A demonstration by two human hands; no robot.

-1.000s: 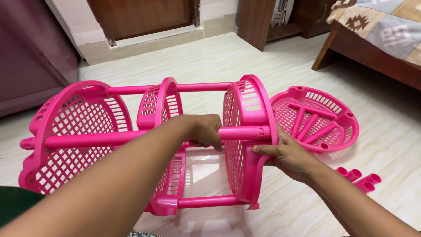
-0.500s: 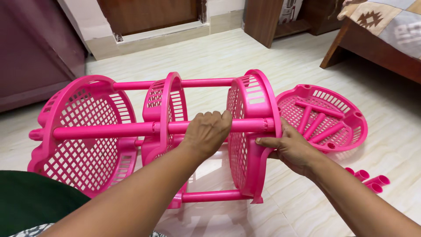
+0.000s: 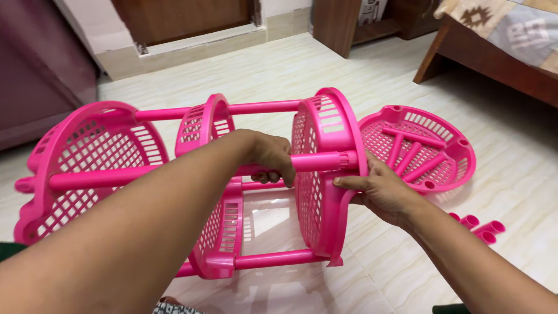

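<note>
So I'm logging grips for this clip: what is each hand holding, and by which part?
Both hold the pink rack. The left hand wraps its front pole beside the end basket; the right hand grips that basket's rim.

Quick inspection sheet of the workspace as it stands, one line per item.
Surface: pale tiled floor, glossy.
Job's things: pink plastic basket rack lying on its side, three mesh baskets joined by tubes.
Clutter: loose pink basket flat on the floor with spare tubes inside; short pink connectors beside it.
Grips: left hand wrapped around the near tube; right hand on the end basket rim.
Cables: nothing seen.
Surroundings: wooden door, wooden bed with patterned cover, dark wall at left.
</note>
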